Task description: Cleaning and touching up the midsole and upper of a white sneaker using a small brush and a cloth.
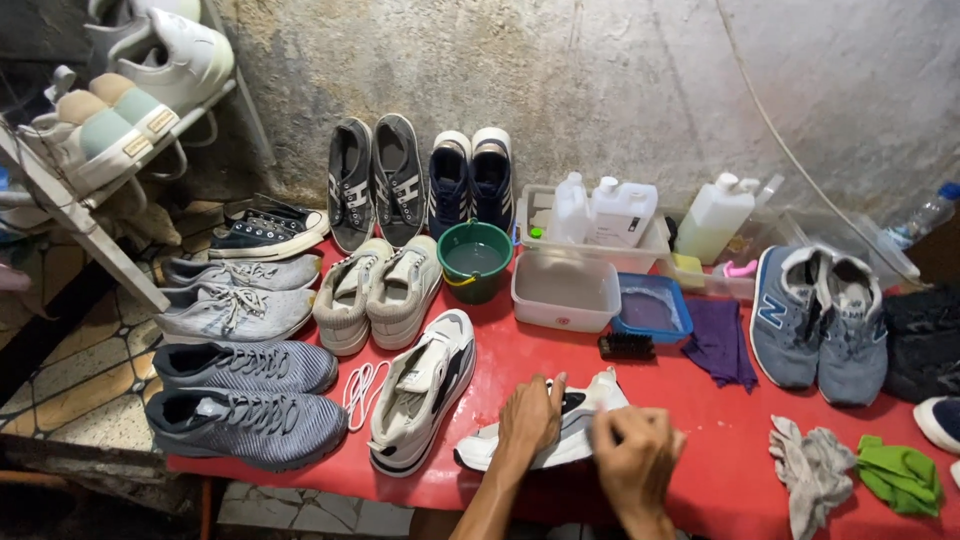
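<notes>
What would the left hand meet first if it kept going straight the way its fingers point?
The left hand rests on a white sneaker, fingers pointing up and away. Past the shoe, the black scrub brush probably comes first, though depth is hard to judge.

A shoe-cleaning workshop here: sneakers crowd the red desk (720, 440), more sit on a rack (90, 215) far left, with detergent bottles (620, 212), a green bucket (475, 260), a brush (626, 346) and rags (812, 470).

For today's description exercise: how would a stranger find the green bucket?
Start at the red table and look to its back edge by the wall. The green bucket stands between beige shoes and a white tub, the only round green container.
</notes>
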